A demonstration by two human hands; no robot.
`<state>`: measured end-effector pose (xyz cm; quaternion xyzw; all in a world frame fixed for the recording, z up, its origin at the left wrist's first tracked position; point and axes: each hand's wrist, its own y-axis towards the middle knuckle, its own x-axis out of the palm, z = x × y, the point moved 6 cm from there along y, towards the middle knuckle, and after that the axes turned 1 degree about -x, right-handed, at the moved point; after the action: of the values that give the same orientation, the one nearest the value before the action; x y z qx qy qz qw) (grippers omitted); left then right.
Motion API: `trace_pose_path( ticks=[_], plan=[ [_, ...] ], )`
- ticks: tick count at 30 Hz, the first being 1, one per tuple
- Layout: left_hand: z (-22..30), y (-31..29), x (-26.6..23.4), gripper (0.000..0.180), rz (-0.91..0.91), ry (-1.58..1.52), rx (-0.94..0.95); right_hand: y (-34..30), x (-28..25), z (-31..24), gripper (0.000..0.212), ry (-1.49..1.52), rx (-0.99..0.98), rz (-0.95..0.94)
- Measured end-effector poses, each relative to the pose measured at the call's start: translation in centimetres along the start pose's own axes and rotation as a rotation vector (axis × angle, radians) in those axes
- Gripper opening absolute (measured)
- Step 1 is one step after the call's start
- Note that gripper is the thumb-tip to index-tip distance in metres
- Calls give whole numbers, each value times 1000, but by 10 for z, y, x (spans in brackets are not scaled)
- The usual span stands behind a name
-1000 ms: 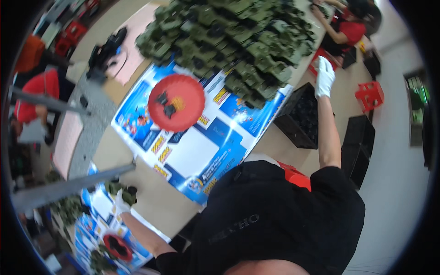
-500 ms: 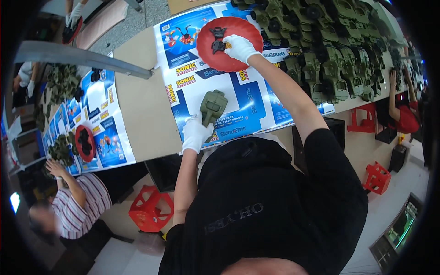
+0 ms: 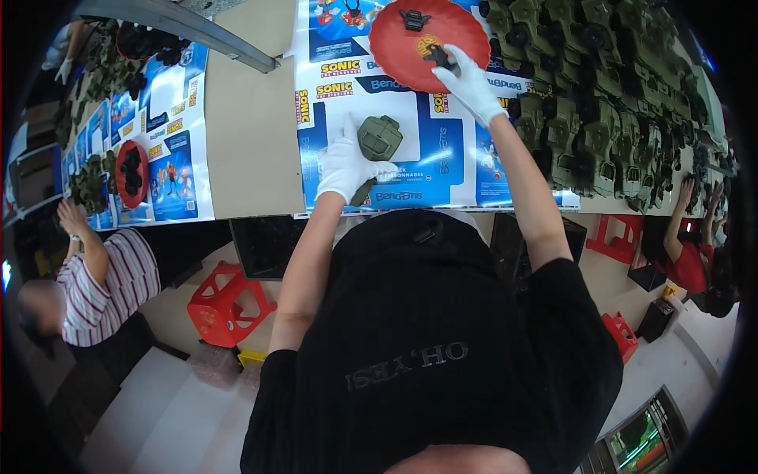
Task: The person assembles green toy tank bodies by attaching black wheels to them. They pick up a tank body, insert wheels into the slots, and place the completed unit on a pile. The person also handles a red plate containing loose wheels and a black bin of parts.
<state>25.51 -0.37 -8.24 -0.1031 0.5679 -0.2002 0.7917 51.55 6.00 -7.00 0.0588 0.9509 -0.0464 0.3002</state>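
Observation:
My left hand (image 3: 346, 167), in a white glove, holds an olive-green toy vehicle body (image 3: 380, 139) by its lower end, over the printed sheet on the table. The fingers wrap its near left side and hide part of it. My right hand (image 3: 471, 85), also gloved in white, is over the red scalloped plate (image 3: 395, 65). Its thumb and fingertips close on a small black plastic part (image 3: 437, 55) near the plate's middle. Farther back on the plate lies another black part (image 3: 414, 20), untouched.
Many green toy vehicle bodies (image 3: 568, 87) stand in rows at the right. A grey metal bar (image 3: 181, 31) crosses the upper left. To the left, a striped-shirt co-worker (image 3: 114, 276) sits near another red plate (image 3: 131, 174). A red stool (image 3: 229, 304) stands below.
My right hand has drawn one black part away from the other on the plate, now in its fingertips. My left hand still holds the green vehicle body. The whole view has shifted.

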Motion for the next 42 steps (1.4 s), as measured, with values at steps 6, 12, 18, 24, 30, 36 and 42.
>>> trace_pose_path(
  ticks=[6,12,18,24,30,36,42],
  plan=[
    [23,16,20,134,-42,-107,-9,-110,19,37,47,949,353,-293],
    [-1,39,-47,67,-253,304,113,-157,34,57,41,1141,501,-169],
    [25,-19,11,57,83,1070,1636,-163,38,46,37,1512,508,-307],
    [54,-3,18,36,-163,1254,1481,-169,20,18,50,1884,424,-360],
    [31,13,-7,54,-192,411,587,-190,14,21,51,1839,383,-263],
    [38,13,15,76,-123,375,290,-182,31,34,52,1425,386,-233],
    [47,-16,-2,81,-496,48,240,-154,19,32,63,943,231,-294]
  ],
)
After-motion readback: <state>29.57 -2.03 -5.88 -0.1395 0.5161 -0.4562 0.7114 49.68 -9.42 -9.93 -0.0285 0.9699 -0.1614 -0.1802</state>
